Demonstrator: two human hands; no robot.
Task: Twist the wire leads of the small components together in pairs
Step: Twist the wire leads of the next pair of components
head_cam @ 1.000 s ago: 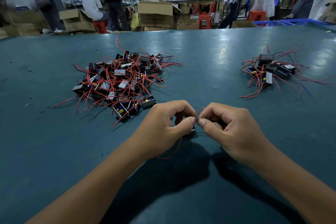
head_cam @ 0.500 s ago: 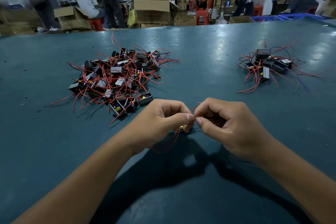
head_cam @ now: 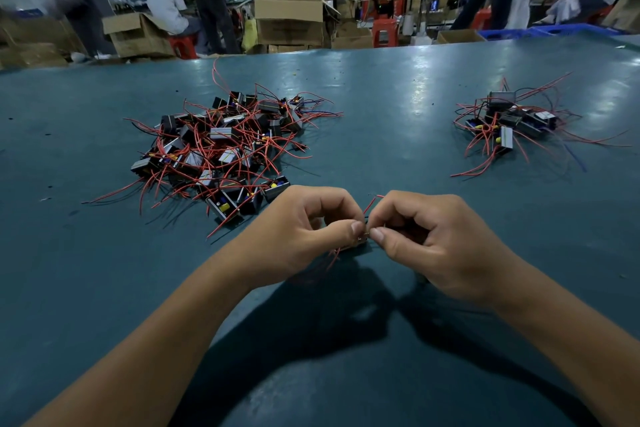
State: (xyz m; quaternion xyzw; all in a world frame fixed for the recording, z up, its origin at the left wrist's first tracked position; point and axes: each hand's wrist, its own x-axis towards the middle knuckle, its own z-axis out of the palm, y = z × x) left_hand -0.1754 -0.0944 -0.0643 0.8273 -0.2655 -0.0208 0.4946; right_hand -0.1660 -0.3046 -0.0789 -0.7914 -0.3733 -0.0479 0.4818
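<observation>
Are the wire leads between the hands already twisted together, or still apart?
Cannot tell. Both hands, left hand and right hand, pinch the wire leads thumb to thumb; the fingertips hide the joint.

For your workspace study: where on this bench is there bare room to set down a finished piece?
Bare table lies between the large pile and small pile. It is crowded around the left hand and right hand pinching wire leads.

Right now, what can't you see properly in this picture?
Head view only:
- Bare wire tips: too small, pinched between left hand and right hand.
- The held component: mostly hidden under the hands.
- Big pile, small pile: too tangled to count pairs.
</observation>
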